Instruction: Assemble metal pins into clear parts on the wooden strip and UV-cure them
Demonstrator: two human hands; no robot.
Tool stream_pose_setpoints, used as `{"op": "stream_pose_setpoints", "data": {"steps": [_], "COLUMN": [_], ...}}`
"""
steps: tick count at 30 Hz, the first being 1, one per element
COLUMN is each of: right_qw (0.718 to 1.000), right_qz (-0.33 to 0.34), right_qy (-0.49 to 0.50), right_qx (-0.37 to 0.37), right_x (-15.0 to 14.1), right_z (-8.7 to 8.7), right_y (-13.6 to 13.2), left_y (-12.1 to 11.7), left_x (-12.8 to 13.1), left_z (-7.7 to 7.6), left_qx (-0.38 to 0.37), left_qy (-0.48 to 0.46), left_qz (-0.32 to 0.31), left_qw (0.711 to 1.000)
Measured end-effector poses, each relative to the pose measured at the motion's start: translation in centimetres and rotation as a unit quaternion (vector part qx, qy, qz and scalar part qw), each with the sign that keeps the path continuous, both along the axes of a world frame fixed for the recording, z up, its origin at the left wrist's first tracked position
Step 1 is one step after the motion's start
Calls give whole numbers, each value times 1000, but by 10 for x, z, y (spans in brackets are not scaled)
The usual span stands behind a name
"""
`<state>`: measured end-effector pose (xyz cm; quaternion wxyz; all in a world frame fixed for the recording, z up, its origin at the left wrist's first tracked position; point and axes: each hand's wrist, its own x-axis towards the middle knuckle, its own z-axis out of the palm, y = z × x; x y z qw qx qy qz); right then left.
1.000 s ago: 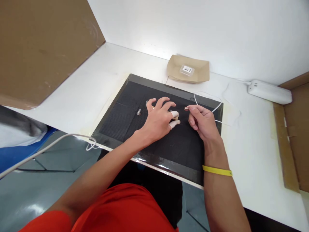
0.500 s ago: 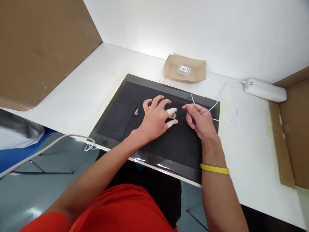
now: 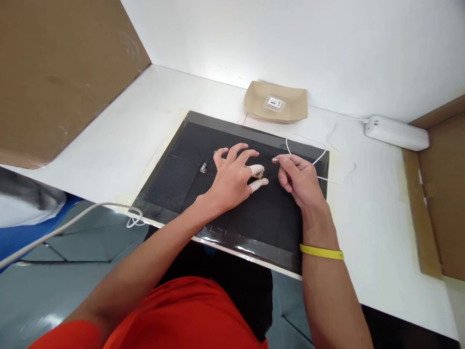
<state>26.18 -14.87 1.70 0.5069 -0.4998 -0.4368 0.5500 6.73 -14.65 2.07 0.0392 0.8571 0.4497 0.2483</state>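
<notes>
My left hand (image 3: pixel 232 182) lies palm down over a black mat (image 3: pixel 170 169). White covers sleeve its thumb and index finger, which close on a small tan-and-dark piece (image 3: pixel 259 175). Its other fingers spread over the mat; part of a tan thing shows beneath them, mostly hidden. To the right, my right hand (image 3: pixel 298 177) pinches a small, short metallic piece (image 3: pixel 275 160) with its tip pointing left, apart from the tan piece. A small shiny metal piece (image 3: pixel 203 167) rests on the mat left of my left hand.
Behind the mat stands a brown paper tray (image 3: pixel 250 99) with a clear labelled box (image 3: pixel 274 103). A thin white cable (image 3: pixel 323 154) loops at the mat's right edge. A white power strip (image 3: pixel 395 133) sits back right. Cardboard panels (image 3: pixel 65 72) flank the white table (image 3: pixel 378 232).
The view has shifted slightly. Both hands keep nearly the same pose, and the metallic piece in my right hand remains pinched and apart from the tan piece.
</notes>
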Motion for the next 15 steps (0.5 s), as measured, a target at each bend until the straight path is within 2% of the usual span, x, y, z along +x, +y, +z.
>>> {"op": "stream_pose_setpoints", "data": {"steps": [6,11,15], "right_qw": [1000,1000,1000], "right_qz": [1,1,1], "right_qy": [6,5,5], "right_qx": [-2,0,1], "right_x": [1,2,2], "right_z": [0,-1,-1], "right_y": [0,0,0], "left_y": [2,2,4], "left_x": [2,3,7], "left_z": [0,5,10], "left_qx": [-19,-36,-58], "left_qy": [-13,-34,-14], "left_qz": [14,57,74], "left_qw": [1000,997,995]}}
